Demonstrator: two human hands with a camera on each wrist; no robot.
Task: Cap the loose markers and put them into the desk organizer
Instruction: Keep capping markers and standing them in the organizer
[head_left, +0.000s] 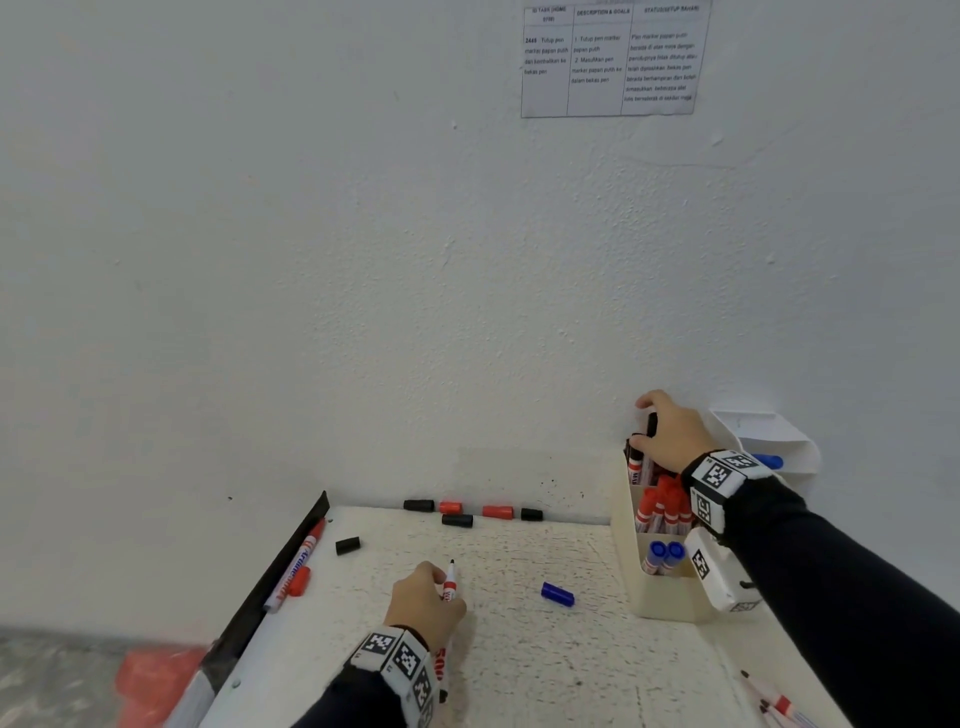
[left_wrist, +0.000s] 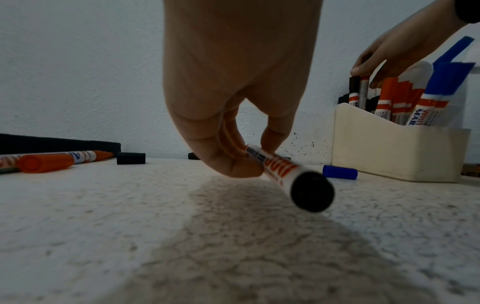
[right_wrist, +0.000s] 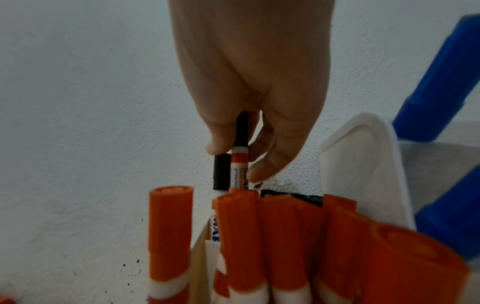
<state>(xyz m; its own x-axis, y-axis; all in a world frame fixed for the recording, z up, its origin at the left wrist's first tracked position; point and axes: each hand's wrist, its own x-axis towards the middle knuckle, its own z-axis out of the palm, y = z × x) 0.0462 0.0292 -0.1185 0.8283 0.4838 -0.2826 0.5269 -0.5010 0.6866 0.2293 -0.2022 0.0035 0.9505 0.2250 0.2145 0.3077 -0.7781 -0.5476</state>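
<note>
My left hand (head_left: 434, 597) pinches an uncapped black-tipped marker (head_left: 450, 581) just above the white desk, tip toward the wall. In the left wrist view this marker (left_wrist: 283, 169) shows its black end plug below the left hand (left_wrist: 257, 159). My right hand (head_left: 655, 428) grips a black-capped marker (right_wrist: 240, 162) by its cap, upright and partly down in the back compartment of the cream desk organizer (head_left: 670, 600). Red-capped markers (right_wrist: 262, 236) fill the middle compartment, and blue ones (head_left: 665, 556) the front.
Loose black caps (head_left: 457, 520) and red caps (head_left: 497, 512) lie along the wall, another black cap (head_left: 347, 545) farther left, and a blue cap (head_left: 557, 594) near the organizer. An uncapped red marker (head_left: 298, 564) and red cap (head_left: 300, 581) lie at the left edge. More markers (head_left: 774, 701) lie at the front right.
</note>
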